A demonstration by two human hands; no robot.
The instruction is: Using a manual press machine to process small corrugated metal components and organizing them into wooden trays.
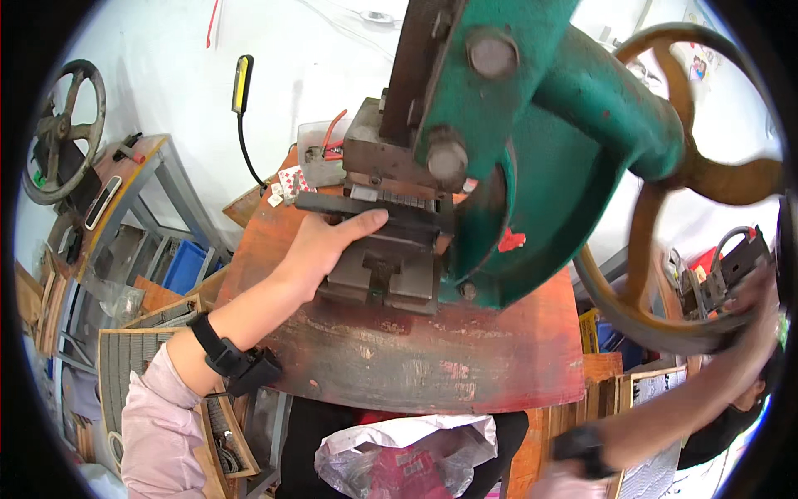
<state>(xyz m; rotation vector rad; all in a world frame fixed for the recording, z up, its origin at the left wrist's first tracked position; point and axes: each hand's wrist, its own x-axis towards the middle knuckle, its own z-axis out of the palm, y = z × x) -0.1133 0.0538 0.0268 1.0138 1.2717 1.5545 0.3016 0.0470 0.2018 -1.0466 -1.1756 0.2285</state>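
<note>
My left hand [322, 249] is closed on a dark flat metal bar [332, 204], thumb along its top and the other fingers mostly hidden. This bar lies across the metal die block [399, 279] of a green hand press [532, 175], just below the ram [374, 141]. A row of small pale metal pieces [399, 198] shows behind the bar. Far to the right, my right hand [758, 295] is at the rim of the press's brown handwheel [640, 258], blurred by motion, so its fingers cannot be made out.
The press stands on a worn reddish wooden table [399, 366]. Behind it are a clear bin [320, 170] with red-handled pliers and a yellow-black lamp [242, 87]. An open plastic bag [407, 457] lies on my lap. Wooden trays [137, 374] stand at left; another person [731, 424] is at right.
</note>
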